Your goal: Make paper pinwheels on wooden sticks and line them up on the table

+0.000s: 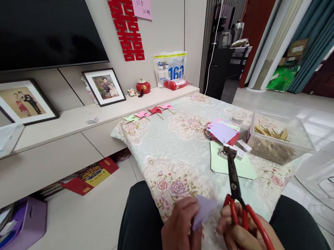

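Scissors sit clasped in my right hand; my left hand pinches purple paper beside them, over the desk, where a loose pinch could drop it or a careless swing tear it

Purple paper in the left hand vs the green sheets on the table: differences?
Colour: purple paper is lilac, green sheets are pale green.
Support: purple paper is pinched in the left hand; green sheets lie on the tablecloth.
Pose: purple paper is tilted, green sheets flat.
Shared: pale, plain-coloured.
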The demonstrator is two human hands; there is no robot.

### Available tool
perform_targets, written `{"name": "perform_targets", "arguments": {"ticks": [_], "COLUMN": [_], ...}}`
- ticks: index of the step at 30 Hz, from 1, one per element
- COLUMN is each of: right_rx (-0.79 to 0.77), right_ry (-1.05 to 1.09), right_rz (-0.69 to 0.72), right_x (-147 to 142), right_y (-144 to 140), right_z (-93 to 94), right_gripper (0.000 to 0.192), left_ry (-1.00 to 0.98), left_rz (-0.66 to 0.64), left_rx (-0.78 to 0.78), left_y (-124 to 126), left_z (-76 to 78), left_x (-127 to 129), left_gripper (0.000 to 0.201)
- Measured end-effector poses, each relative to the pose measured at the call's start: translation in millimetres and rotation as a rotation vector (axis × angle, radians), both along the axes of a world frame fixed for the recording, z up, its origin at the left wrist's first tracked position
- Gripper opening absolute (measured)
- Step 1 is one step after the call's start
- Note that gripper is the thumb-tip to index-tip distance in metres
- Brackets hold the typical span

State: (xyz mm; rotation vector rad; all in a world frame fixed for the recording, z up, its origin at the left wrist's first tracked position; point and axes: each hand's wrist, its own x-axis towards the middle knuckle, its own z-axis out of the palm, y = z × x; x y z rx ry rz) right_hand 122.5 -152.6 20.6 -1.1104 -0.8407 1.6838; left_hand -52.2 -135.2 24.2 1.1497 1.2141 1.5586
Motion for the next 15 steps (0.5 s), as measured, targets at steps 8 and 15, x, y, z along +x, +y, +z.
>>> {"name": "perform_targets", "arguments": {"ticks": [8,15], "right_rx": [-0.069,0.003], "right_ry": [-0.028,-0.194], "right_rz": [-0.278,-0.173], "right_x": [-31,-16], "right_y": [25,34], "right_z": [2.5,24.2], "right_gripper": [0.065,0.058], "left_ry": [0.149,-0.071], "left_rz": [-0.100,-0.145], "left_rx": [-0.050,-0.256], "left_y": [-18,16], "left_z": [-15.8,1.9], "left_x": [1,-11], "left_gripper": [0.024,0.025]}}
